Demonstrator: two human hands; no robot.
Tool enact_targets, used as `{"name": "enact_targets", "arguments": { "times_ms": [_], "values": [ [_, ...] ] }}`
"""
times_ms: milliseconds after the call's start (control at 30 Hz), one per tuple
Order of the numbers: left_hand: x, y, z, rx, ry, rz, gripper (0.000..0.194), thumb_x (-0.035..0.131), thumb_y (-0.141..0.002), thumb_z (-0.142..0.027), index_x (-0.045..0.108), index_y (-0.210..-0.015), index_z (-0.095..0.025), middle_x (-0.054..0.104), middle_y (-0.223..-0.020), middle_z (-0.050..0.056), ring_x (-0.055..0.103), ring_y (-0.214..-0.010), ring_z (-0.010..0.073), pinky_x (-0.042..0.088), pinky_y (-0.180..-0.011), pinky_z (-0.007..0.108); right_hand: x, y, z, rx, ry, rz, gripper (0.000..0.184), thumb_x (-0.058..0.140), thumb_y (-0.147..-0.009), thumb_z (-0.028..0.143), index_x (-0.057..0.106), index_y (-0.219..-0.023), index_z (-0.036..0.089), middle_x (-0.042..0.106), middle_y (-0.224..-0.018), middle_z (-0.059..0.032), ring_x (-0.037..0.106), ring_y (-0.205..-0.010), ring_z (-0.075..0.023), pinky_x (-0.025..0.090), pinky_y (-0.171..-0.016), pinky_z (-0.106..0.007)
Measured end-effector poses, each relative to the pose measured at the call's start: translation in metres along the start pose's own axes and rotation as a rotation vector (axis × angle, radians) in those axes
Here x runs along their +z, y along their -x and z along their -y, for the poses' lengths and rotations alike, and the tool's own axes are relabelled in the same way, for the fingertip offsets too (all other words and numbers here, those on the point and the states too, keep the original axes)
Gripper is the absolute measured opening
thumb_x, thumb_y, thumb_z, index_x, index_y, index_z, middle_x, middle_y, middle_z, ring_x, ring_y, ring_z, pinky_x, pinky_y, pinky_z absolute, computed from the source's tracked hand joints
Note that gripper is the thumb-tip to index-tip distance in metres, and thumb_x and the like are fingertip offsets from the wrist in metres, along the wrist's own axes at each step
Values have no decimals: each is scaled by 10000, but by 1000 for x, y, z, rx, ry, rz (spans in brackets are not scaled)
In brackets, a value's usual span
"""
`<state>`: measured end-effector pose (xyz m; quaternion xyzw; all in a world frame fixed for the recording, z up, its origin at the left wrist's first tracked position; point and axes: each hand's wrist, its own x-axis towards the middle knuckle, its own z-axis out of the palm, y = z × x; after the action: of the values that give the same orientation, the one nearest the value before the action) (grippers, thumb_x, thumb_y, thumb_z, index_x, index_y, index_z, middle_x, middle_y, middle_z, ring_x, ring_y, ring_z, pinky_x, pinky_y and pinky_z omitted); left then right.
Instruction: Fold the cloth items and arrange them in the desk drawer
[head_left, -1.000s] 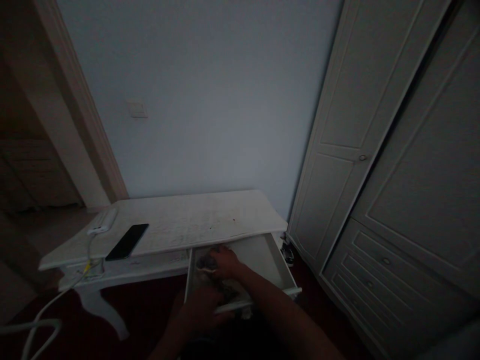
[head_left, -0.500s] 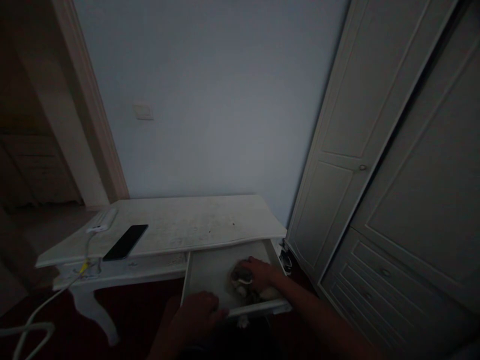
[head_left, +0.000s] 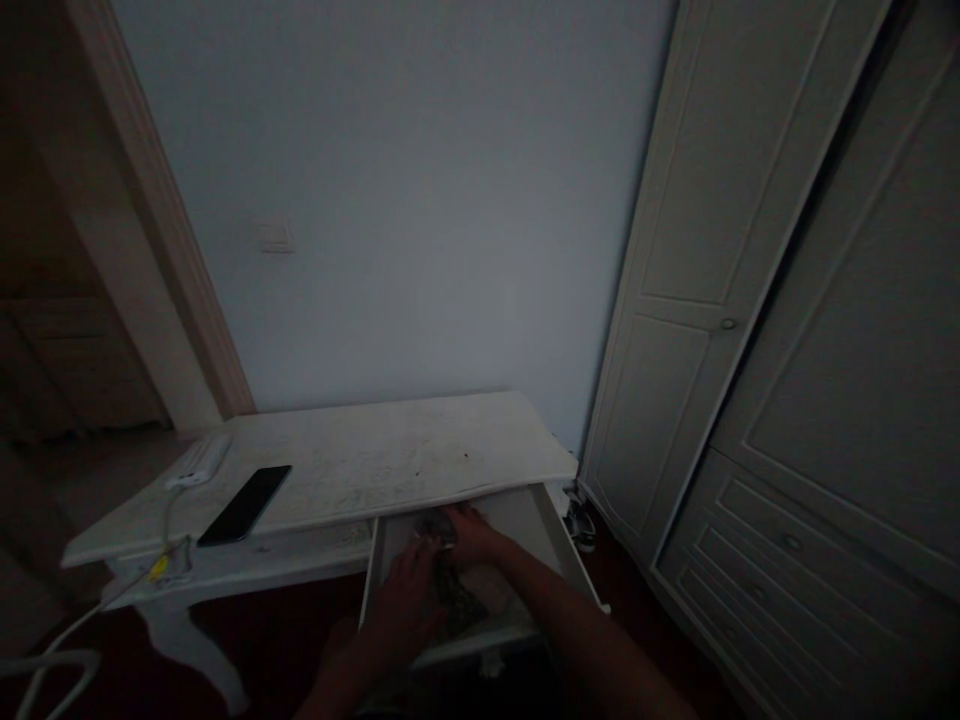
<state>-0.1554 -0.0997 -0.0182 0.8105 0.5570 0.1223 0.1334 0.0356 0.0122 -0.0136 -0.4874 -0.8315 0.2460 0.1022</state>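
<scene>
A white drawer (head_left: 551, 530) is pulled out from the right part of the white table (head_left: 337, 450). Inside it lies a soft-looking bundle (head_left: 459, 600) in grey, dark and pale patches; the dim light hides its exact kind. My right hand (head_left: 471, 538) reaches to the back of the drawer, its fingers curled over the bundle's far end. From the left, my left hand (head_left: 411, 585) grips the same bundle, its fingertips close to the right hand's. Both hands cover much of the bundle.
A black phone (head_left: 245, 505) and a white power strip (head_left: 199, 462) with a cable lie on the table's left end. Close by on the right stands a wardrobe (head_left: 667, 400). Shoes (head_left: 580, 525) sit on the floor between table and wardrobe.
My left hand has moved off the drawer's front edge onto the bundle. My right hand and the bundle have shifted left and farther back in the drawer.
</scene>
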Motion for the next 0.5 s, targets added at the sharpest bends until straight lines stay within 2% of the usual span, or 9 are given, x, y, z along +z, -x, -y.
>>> {"name": "enact_targets", "arguments": {
  "times_ms": [100, 200, 267, 300, 333, 400, 433, 500],
  "values": [
    [-8, -11, -5, 57, -86, 103, 1134, 822, -750, -477, 249, -1696, -223, 265, -1757, 186, 248, -1594, 451, 253, -1286, 606, -1, 15, -1, -104, -151, 149, 1269, 945, -632, 473, 273, -1682, 238, 453, -1634, -178, 533, -1429, -331, 458, -1161, -428],
    [-13, -21, -9, 93, -177, 204, 1185, 846, -703, -487, 246, -1700, -266, 182, -1786, 162, 148, -1620, 469, 204, -1295, 621, -11, 58, -14, -174, -327, 180, 1329, 902, -697, 556, 134, -1716, 186, 265, -1733, -214, 326, -1573, -351, 312, -1265, -473],
    [-14, -29, -10, 107, -237, 238, 1131, 834, -703, -441, 286, -1685, -316, 156, -1797, 123, 89, -1632, 459, 188, -1295, 630, -19, 99, -26, -183, -270, 143, 1219, 868, -744, 570, 201, -1710, 241, 293, -1731, -171, 278, -1586, -369, 269, -1278, -513],
    [-14, -34, -10, 114, -256, 245, 1107, 833, -696, -433, 317, -1670, -331, 166, -1796, 112, 84, -1632, 460, 196, -1290, 638, -23, 121, -31, -131, -224, 114, 1096, 817, -807, 599, 258, -1696, 287, 304, -1730, -147, 284, -1583, -372, 285, -1266, -519],
    [-14, -40, -11, 122, -266, 244, 1082, 836, -683, -437, 358, -1649, -342, 195, -1790, 107, 102, -1629, 464, 220, -1280, 647, -25, 142, -34, -78, -173, 79, 953, 745, -873, 644, 332, -1669, 323, 342, -1715, -133, 340, -1555, -370, 330, -1235, -509],
    [-15, -53, -13, 126, -263, 236, 1022, 850, -644, -463, 453, -1580, -357, 288, -1754, 106, 197, -1602, 471, 326, -1231, 649, -25, 177, -39, -41, -28, 22, 721, 625, -951, 703, 501, -1566, 349, 560, -1546, -124, 534, -1391, -361, 421, -1136, -497],
    [-15, -60, -16, 119, -256, 223, 976, 846, -637, -473, 495, -1540, -356, 339, -1723, 110, 261, -1577, 466, 392, -1192, 631, -23, 190, -39, -47, 56, -5, 661, 595, -958, 730, 578, -1491, 340, 645, -1430, -118, 600, -1291, -353, 448, -1086, -489],
    [-13, -72, -24, 88, -245, 190, 890, 817, -657, -483, 535, -1489, -337, 422, -1650, 131, 376, -1510, 447, 484, -1110, 592, -16, 203, -38, -69, 222, -58, 597, 582, -953, 752, 675, -1325, 294, 725, -1226, -101, 656, -1135, -336, 472, -998, -464]
  ]
}}
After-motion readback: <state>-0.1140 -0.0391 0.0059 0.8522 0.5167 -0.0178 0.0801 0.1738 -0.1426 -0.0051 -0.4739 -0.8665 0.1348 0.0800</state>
